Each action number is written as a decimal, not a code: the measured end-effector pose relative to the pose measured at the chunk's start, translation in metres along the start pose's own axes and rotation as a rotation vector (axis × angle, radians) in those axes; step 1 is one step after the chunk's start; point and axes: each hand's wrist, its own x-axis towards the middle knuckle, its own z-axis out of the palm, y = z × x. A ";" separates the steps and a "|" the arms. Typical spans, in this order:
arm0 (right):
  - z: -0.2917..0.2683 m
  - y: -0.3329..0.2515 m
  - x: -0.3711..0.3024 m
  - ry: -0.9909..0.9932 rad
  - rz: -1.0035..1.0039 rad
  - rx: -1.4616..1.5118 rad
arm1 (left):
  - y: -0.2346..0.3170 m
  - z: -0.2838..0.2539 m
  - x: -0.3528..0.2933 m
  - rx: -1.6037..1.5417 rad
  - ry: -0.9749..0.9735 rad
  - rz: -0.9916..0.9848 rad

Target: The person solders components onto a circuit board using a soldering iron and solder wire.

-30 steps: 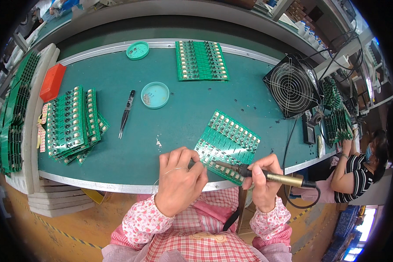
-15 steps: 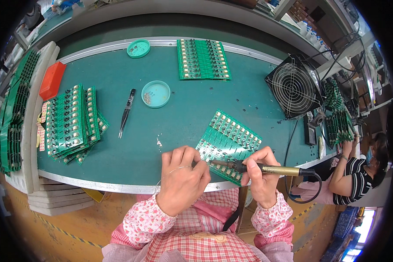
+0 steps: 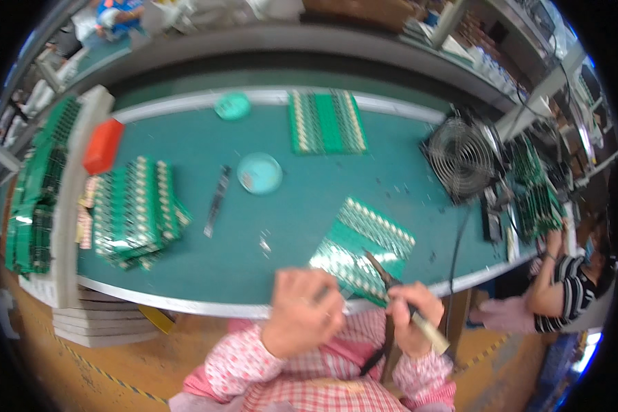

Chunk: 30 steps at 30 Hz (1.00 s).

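My right hand (image 3: 415, 316) grips a soldering iron (image 3: 430, 332) by its yellowish handle. The iron's dark tip points away from me over a green circuit board panel (image 3: 374, 226) near the table's front edge; touching or just above it, I cannot tell. Left of the panel's near corner, my left hand (image 3: 302, 312) is closed with fingers curled. A thin solder wire showed in that hand a moment ago; motion blur now hides most of it.
Stacked circuit boards (image 3: 130, 213) lie left, with tweezers (image 3: 218, 201) and a round dish (image 3: 259, 174) beside them. Another dish (image 3: 233, 106) and board panels (image 3: 328, 122) sit farther back. A fan (image 3: 460, 159) stands right; a co-worker (image 3: 563, 295) sits beyond. A red box (image 3: 104, 146) is far left.
The iron's tip has moved away from my left fingers and swung to point farther up the panel. My left hand has drawn back from the panel toward me. The whole view has shifted.
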 end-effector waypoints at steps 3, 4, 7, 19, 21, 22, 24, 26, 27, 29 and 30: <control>0.000 -0.010 0.000 -0.205 -0.236 -0.279 | 0.011 0.008 -0.014 -0.085 -0.054 0.126; 0.004 -0.004 -0.007 -0.185 -0.228 -0.263 | 0.014 0.012 -0.015 -0.076 -0.061 0.148; -0.011 -0.007 -0.018 -0.330 -0.158 -0.179 | 0.018 0.007 -0.020 -0.004 -0.038 0.056; -0.006 0.005 -0.029 0.185 0.040 -0.044 | 0.009 0.006 -0.021 -0.074 0.091 -0.157; -0.006 0.006 -0.030 0.169 -0.042 0.027 | 0.007 0.009 -0.020 -0.080 0.072 -0.158; -0.003 0.006 -0.031 0.179 -0.069 0.039 | 0.006 0.011 -0.019 -0.040 0.083 -0.154; -0.004 0.004 -0.030 0.153 -0.130 0.026 | 0.007 0.017 -0.018 -0.046 0.060 -0.145; -0.002 0.007 -0.034 0.111 -0.172 0.080 | 0.009 0.018 -0.020 -0.029 0.049 -0.143; -0.001 0.008 -0.035 0.094 -0.189 0.107 | 0.009 0.018 -0.021 -0.038 0.041 -0.138; -0.001 0.008 -0.037 0.078 -0.207 0.102 | 0.011 0.018 -0.023 -0.046 0.033 -0.138; 0.000 0.008 -0.037 0.063 -0.227 0.097 | 0.011 0.018 -0.024 -0.045 0.034 -0.140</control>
